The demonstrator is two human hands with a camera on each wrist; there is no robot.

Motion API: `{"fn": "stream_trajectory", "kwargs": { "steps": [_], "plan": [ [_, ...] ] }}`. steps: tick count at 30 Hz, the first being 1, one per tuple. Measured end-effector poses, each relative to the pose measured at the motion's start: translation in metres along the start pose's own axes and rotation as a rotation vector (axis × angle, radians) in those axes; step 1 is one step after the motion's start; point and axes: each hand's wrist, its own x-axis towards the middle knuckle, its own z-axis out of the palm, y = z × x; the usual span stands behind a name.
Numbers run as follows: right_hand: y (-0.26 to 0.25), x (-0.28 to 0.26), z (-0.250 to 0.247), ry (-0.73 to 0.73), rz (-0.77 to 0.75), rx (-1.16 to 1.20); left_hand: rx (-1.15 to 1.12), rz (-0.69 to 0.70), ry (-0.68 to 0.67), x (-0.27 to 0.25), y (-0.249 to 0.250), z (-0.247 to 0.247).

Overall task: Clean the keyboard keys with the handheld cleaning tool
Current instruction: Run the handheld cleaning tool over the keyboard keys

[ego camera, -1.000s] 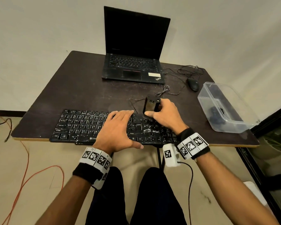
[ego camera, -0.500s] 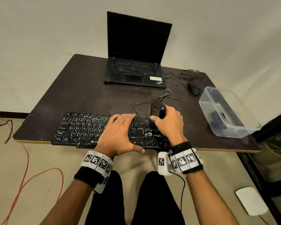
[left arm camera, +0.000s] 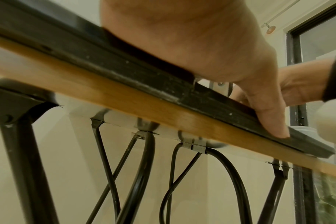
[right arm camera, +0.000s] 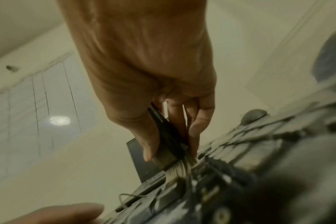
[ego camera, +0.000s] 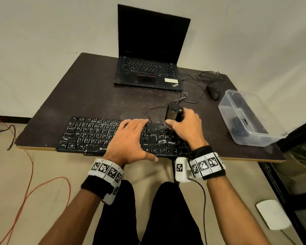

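A black keyboard (ego camera: 88, 137) with dusty, smeared keys lies along the table's near edge. My left hand (ego camera: 129, 140) rests flat on its middle, fingers spread and straight, thumb (left arm camera: 267, 115) over the front edge (left arm camera: 144, 81). My right hand (ego camera: 187, 128) grips a black handheld cleaning tool (ego camera: 173, 113) upright over the keyboard's right part. In the right wrist view the tool (right arm camera: 169, 145) ends in pale bristles (right arm camera: 177, 168) that touch the keys (right arm camera: 230, 153), with thumb and fingers (right arm camera: 197, 121) curled round the body.
An open black laptop (ego camera: 148, 71) stands at the back of the dark table (ego camera: 78, 96). A black mouse (ego camera: 213, 91) with tangled cable lies at the back right. A clear plastic tub (ego camera: 245, 119) sits near the right edge. An orange cable (ego camera: 30, 190) trails on the floor.
My right hand has shifted the tool slightly away from me and to the right along the keyboard's upper rows. The left hand stays flat on the keys. The head view has shifted a little.
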Motion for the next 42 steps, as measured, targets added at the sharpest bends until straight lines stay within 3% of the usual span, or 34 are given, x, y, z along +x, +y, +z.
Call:
{"fn": "stream_trajectory", "kwargs": {
  "steps": [3,10,15,21,26,31,35,39,42],
  "plan": [
    [0.006,-0.001,-0.006,0.062,0.043,-0.016,-0.006,-0.002,-0.005,0.0,0.0,0.001],
    [-0.014,-0.012,0.013,-0.06,-0.003,0.133,-0.002,-0.008,-0.004,0.0,0.0,0.0],
    [0.007,-0.011,0.004,0.096,0.086,0.034,-0.002,-0.006,0.0,0.0,0.0,0.0],
    [-0.035,-0.015,0.035,-0.045,-0.053,0.088,-0.021,-0.007,0.009,0.0,-0.001,0.001],
    [-0.01,-0.002,0.02,0.1,0.109,0.033,-0.004,-0.005,-0.002,0.001,-0.001,0.001],
    [-0.029,-0.004,0.032,-0.07,-0.04,0.075,-0.03,-0.016,-0.001,0.0,0.0,-0.001],
    [-0.024,0.003,0.031,0.007,0.004,0.102,-0.023,-0.012,0.0,-0.001,0.001,-0.001],
    [-0.017,0.003,0.026,-0.128,-0.039,0.091,-0.03,-0.014,-0.001,-0.001,0.001,-0.003],
    [0.006,0.007,0.01,-0.013,0.025,0.059,-0.031,-0.008,0.01,-0.001,0.0,-0.002]
  ]
}}
